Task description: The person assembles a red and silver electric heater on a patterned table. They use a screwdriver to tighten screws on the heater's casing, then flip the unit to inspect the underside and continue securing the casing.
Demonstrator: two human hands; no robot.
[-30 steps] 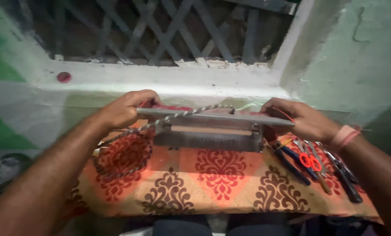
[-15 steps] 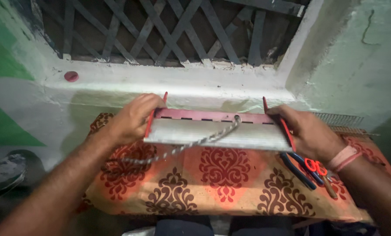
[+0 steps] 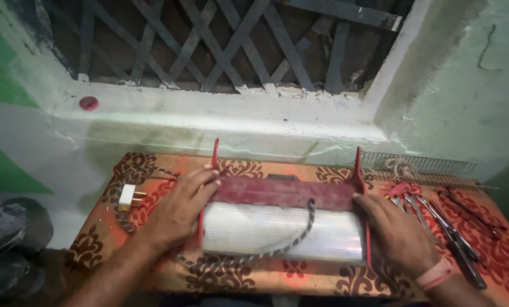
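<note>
A small electric heater (image 3: 283, 230) with a red frame and a shiny curved reflector lies on its back on the patterned cloth of the table (image 3: 104, 239). My left hand (image 3: 180, 207) grips its left end, fingers over the red side plate. At the right end, my right hand (image 3: 394, 230) grips the other side plate. A braided cord (image 3: 307, 222) loops across the reflector and runs left under my left wrist to a white plug (image 3: 128, 197) on the cloth.
Pliers, red-handled scissors and other hand tools (image 3: 436, 219) lie right of the heater. A wire grille (image 3: 416, 165) rests at the table's back right. Behind is a white window ledge with a red cap (image 3: 88, 103) and a lattice window. Dark round objects (image 3: 10, 227) sit at the left.
The heater has come down from mid-air and been turned reflector-up onto the cloth, nearer to me. Both hands stayed on its ends. The plug now shows at the left.
</note>
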